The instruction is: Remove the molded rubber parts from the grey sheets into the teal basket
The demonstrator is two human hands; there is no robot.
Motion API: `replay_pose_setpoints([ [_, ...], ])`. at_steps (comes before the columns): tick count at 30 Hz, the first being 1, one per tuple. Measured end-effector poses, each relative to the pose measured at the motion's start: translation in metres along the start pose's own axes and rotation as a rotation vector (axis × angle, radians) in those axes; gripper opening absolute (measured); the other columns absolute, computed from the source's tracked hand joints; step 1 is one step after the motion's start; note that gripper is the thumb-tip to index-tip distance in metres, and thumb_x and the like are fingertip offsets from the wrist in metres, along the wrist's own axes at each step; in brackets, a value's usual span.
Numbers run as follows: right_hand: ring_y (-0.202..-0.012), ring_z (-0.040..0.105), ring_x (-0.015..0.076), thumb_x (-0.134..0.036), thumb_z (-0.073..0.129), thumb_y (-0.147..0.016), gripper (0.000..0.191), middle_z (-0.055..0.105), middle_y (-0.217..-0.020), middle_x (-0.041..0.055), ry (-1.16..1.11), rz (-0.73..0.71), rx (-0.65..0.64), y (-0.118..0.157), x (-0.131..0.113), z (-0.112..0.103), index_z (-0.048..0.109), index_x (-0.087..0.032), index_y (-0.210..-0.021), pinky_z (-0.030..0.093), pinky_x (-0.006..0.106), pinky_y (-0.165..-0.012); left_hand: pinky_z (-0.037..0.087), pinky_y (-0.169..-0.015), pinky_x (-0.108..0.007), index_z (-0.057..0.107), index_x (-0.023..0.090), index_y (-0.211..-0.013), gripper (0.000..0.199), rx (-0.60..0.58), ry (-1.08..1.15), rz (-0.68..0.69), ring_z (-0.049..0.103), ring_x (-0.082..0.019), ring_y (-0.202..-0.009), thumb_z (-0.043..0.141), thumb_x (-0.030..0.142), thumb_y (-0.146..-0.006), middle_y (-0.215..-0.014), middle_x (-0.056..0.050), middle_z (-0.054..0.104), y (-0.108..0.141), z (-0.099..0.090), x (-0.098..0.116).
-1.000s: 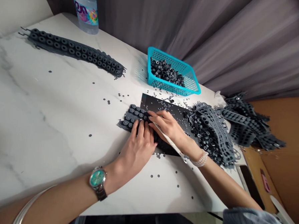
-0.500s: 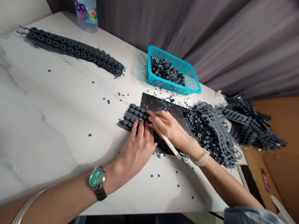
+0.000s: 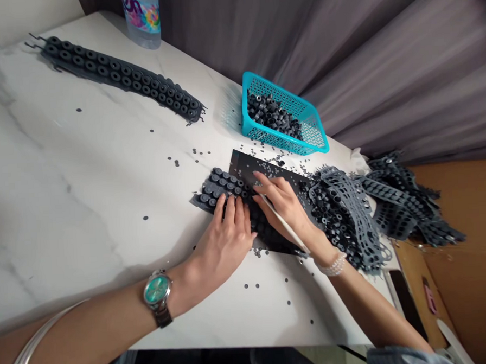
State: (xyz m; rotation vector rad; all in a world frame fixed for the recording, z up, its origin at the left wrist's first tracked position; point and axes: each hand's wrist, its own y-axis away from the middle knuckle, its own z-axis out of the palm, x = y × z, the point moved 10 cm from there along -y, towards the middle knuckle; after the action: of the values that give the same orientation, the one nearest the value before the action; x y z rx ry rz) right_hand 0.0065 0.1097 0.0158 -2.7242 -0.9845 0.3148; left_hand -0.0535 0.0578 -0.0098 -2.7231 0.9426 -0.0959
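Note:
A dark rubber strip with rows of round studs (image 3: 214, 190) lies partly over a black flat sheet (image 3: 242, 161). My left hand (image 3: 222, 243) rests on the strip's near side with its fingers spread. My right hand (image 3: 283, 204) is closed around a thin white stick-like tool (image 3: 283, 221) above the strip's right part. The tool's tip is hidden by my fingers. Small dark discs are scattered over the sheet and around it.
A turquoise basket (image 3: 285, 144) of small dark rings stands behind the sheet. A long studded strip (image 3: 119, 74) and a bottle (image 3: 145, 21) are at the back left. Dark perforated scraps (image 3: 350, 209) are heaped at the right, near a cardboard box (image 3: 469, 219).
My right hand has moved a little to the right with the white tool, away from my left fingers. My left hand has stayed on the strip.

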Motion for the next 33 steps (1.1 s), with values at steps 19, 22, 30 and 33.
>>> replay_pose_setpoints([
  [19,-0.106,0.055,0.0252,-0.015,0.04,-0.099,0.02,0.063,-0.125,0.0188,0.073,-0.257,-0.175,-0.004,-0.044,0.017,0.058,-0.011,-0.108,0.052,0.039,-0.082,0.036,-0.11,-0.053,0.063,0.0,-0.123,0.043,0.06,-0.076,0.051,0.058,-0.037,-0.121,0.048,0.027,-0.093,-0.119,-0.024,0.068,0.003,0.0,0.006],
  [22,-0.108,0.053,0.0256,-0.015,0.037,-0.1,0.022,0.063,-0.124,0.0197,0.085,-0.288,-0.138,-0.005,-0.043,0.016,0.057,-0.013,-0.109,0.054,0.04,-0.083,0.037,-0.11,-0.053,0.064,-0.001,-0.12,0.043,0.06,-0.071,0.049,0.059,-0.037,-0.12,0.047,0.028,-0.094,-0.12,-0.024,0.067,0.002,-0.001,0.006],
  [30,-0.103,0.053,0.0272,-0.02,0.044,-0.098,0.022,0.062,-0.128,0.0172,0.053,0.067,0.072,0.001,0.013,-0.005,0.053,-0.018,-0.117,0.055,0.047,-0.084,0.038,-0.109,-0.051,0.057,-0.004,-0.129,0.052,0.02,-0.035,-0.004,0.056,-0.036,-0.124,0.041,0.035,-0.097,-0.129,-0.027,0.062,0.0,0.001,0.001],
  [33,-0.105,0.053,0.0269,-0.022,0.046,-0.097,0.019,0.058,-0.135,0.0152,0.009,0.075,0.047,-0.002,0.012,-0.002,0.057,-0.019,-0.112,0.053,0.048,-0.087,0.037,-0.109,-0.051,0.057,-0.003,-0.129,0.052,0.008,-0.037,-0.011,0.056,-0.036,-0.124,0.041,0.035,-0.097,-0.129,-0.026,0.062,0.0,0.002,0.001],
])
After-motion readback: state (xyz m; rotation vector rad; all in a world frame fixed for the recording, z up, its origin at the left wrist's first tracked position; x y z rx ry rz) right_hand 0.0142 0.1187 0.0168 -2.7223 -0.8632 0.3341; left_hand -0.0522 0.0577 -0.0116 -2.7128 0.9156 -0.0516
